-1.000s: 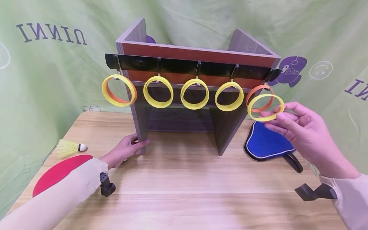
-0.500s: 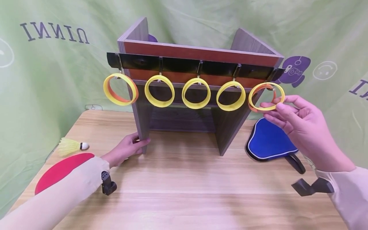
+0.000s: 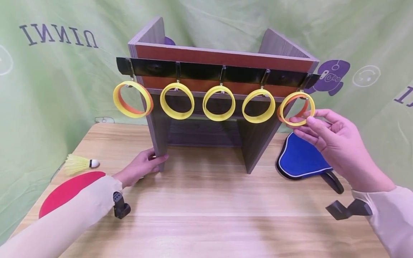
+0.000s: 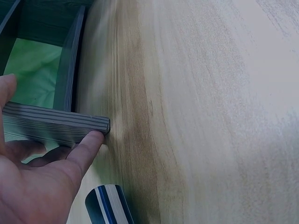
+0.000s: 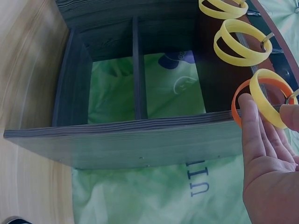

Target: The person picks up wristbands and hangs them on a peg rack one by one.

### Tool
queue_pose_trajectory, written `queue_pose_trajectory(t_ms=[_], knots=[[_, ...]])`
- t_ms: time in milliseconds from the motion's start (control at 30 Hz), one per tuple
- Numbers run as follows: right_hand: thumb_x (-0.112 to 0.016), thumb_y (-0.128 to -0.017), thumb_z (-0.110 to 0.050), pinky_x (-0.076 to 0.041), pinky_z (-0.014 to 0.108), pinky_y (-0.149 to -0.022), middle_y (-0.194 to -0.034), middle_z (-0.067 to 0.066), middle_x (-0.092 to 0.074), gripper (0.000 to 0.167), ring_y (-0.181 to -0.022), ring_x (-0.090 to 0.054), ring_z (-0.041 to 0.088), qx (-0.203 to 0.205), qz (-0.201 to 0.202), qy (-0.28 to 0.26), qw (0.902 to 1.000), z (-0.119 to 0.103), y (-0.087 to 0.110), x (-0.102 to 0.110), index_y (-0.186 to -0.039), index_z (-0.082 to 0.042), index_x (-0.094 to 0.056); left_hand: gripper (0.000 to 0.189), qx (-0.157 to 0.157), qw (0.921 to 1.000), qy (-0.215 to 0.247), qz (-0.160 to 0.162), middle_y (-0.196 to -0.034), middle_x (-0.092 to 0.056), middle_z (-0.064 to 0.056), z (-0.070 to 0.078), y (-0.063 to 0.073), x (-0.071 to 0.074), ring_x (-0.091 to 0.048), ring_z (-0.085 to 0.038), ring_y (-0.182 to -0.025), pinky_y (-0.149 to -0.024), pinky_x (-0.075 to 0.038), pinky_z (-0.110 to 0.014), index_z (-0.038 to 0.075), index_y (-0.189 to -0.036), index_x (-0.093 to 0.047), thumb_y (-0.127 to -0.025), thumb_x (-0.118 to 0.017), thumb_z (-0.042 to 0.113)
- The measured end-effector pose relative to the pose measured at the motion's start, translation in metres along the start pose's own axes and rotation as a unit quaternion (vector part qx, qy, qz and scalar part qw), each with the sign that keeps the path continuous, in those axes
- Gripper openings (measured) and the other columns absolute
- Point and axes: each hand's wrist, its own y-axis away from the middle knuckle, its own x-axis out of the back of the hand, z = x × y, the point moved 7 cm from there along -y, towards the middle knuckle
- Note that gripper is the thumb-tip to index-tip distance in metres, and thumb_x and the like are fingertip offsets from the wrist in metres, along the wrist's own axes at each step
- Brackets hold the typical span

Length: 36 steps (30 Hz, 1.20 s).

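Note:
My right hand (image 3: 338, 138) pinches a yellow ring (image 5: 262, 107) between thumb and fingers at the rightmost hook of the black strip (image 3: 201, 71). Just behind it hangs an orange ring (image 5: 235, 101), and the hook's tip overlaps the yellow ring's upper part. Low on the left, my left hand (image 3: 142, 167) grips the front edge of the grey wooden shelf's side panel (image 4: 56, 123), thumb and fingers on opposite faces. Other yellow rings (image 3: 218, 117) hang from the remaining hooks; the leftmost yellow ring (image 3: 133, 114) has orange showing inside it.
On the wooden table (image 3: 206, 215), a blue paddle case (image 3: 303, 161) lies at right. A yellow shuttlecock (image 3: 79, 165) and a red paddle (image 3: 71, 190), partly under my left sleeve, lie at left. A striped cylinder (image 4: 110, 205) sits near my left hand.
My right hand has raised the yellow ring from below the orange ring to overlap it at the rightmost hook, then moved it slightly left. The left hand has stayed on the panel.

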Motion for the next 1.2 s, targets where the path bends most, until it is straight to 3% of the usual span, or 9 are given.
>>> queue_pose_trajectory(t_ms=[233, 433, 667, 867, 1033, 1200], knots=[[-0.045, -0.108, 0.005, -0.061, 0.034, -0.091, -0.121, 0.018, -0.078, 0.027, -0.107, -0.078, 0.031, -0.006, 0.003, 0.002, 1.0000, 0.002, 0.000, -0.001, -0.128, 0.003, -0.062, 0.068, -0.007, 0.9999, -0.011, 0.009, -0.156, -0.046, -0.033, 0.001, 0.000, 0.003, -0.055, -0.039, -0.134, -0.101, -0.054, -0.034, -0.007, -0.159, -0.031, -0.108, -0.058, 0.030], [-0.046, -0.108, 0.004, -0.061, 0.033, -0.091, -0.121, 0.017, -0.078, 0.025, -0.106, -0.078, 0.031, -0.012, 0.006, 0.003, 0.9999, 0.004, 0.002, -0.001, -0.126, 0.003, -0.063, 0.069, 0.000, 1.0000, -0.008, 0.001, -0.162, -0.040, -0.032, 0.000, 0.001, 0.003, -0.050, -0.043, -0.142, -0.107, -0.053, -0.040, -0.005, -0.161, -0.029, -0.109, -0.056, 0.031], [-0.044, -0.108, 0.006, -0.061, 0.034, -0.093, -0.124, 0.018, -0.077, 0.028, -0.109, -0.077, 0.030, -0.013, 0.000, -0.002, 0.9999, 0.005, 0.001, -0.002, -0.128, 0.004, -0.063, 0.069, 0.000, 0.9998, -0.018, 0.000, -0.161, -0.040, -0.033, 0.000, 0.000, 0.003, -0.050, -0.042, -0.141, -0.105, -0.054, -0.039, -0.006, -0.161, -0.028, -0.109, -0.055, 0.031], [-0.045, -0.109, 0.002, -0.061, 0.032, -0.094, -0.124, 0.016, -0.077, 0.024, -0.110, -0.077, 0.028, -0.023, 0.006, 0.036, 0.9991, 0.009, 0.005, -0.001, -0.123, 0.001, -0.064, 0.073, -0.009, 0.9994, -0.033, -0.010, -0.163, -0.038, -0.031, 0.003, 0.001, 0.004, -0.051, -0.045, -0.142, -0.110, -0.053, -0.047, -0.005, -0.162, -0.026, -0.109, -0.057, 0.033], [-0.046, -0.110, -0.001, -0.060, 0.030, -0.094, -0.120, 0.014, -0.079, 0.022, -0.111, -0.077, 0.025, -0.033, -0.010, 0.084, 0.9958, 0.017, 0.010, -0.004, -0.124, 0.001, -0.062, 0.072, -0.030, 0.9936, -0.109, 0.006, -0.161, -0.044, -0.026, 0.013, 0.012, 0.013, -0.058, -0.043, -0.136, -0.109, -0.053, -0.051, 0.001, -0.162, -0.033, -0.107, -0.058, 0.040], [-0.047, -0.109, 0.000, -0.060, 0.030, -0.093, -0.120, 0.012, -0.079, 0.022, -0.110, -0.077, 0.023, -0.033, -0.040, 0.154, 0.9867, 0.027, 0.018, -0.014, -0.124, 0.004, -0.062, 0.058, -0.078, 0.9720, -0.211, 0.067, -0.139, -0.066, -0.023, 0.032, 0.026, 0.026, -0.068, -0.039, -0.121, -0.099, -0.058, -0.051, 0.000, -0.149, -0.053, -0.107, -0.057, 0.040]])
